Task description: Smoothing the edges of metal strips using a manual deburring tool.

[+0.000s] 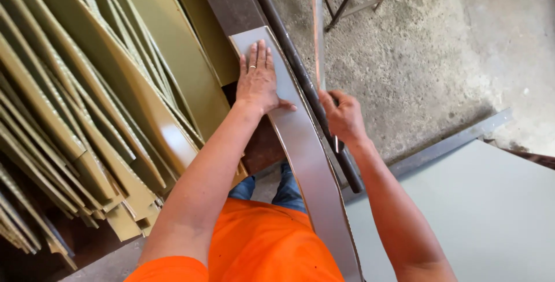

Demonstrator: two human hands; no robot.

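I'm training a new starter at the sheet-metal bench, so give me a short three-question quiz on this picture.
1. True or false: the left hand lies flat, palm down, on the grey metal strip.
2. What does the right hand grip? A) the thin upright bar B) an olive sheet C) the orange shirt
3. What is stacked on the person's left?

Key
1. True.
2. A.
3. Olive-green sheets, overlapping in a pile.
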